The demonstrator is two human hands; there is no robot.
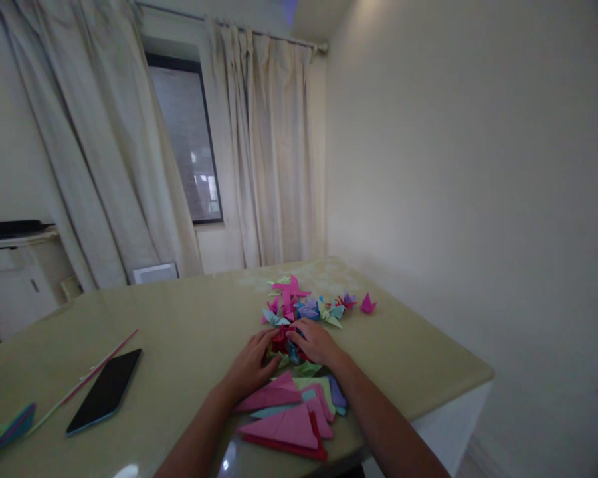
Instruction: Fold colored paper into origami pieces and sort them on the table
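Observation:
My left hand (253, 364) lies at the left side of a heap of folded paper pieces, its thumb apart from the curved fingers. From the right, my right hand (315, 340) reaches over the same heap, fingers and thumb spread. Between them sits red folded paper (280, 340), touched by both hands and partly hidden. Green folded paper (307, 369) lies just below. Beyond the hands are several origami cranes, among them a pink one (290, 289), a purple one (309, 309) and a pale blue one (275, 318). Nearer me, pink folded paper triangles (284, 426) lie between my forearms.
A lone magenta paper crane (367, 304) sits to the right. On the left lie a phone (105, 392), a thin pink and green stick (97, 368) and folded coloured paper (10, 430). The table's edge (443, 393) runs along the right, near the wall.

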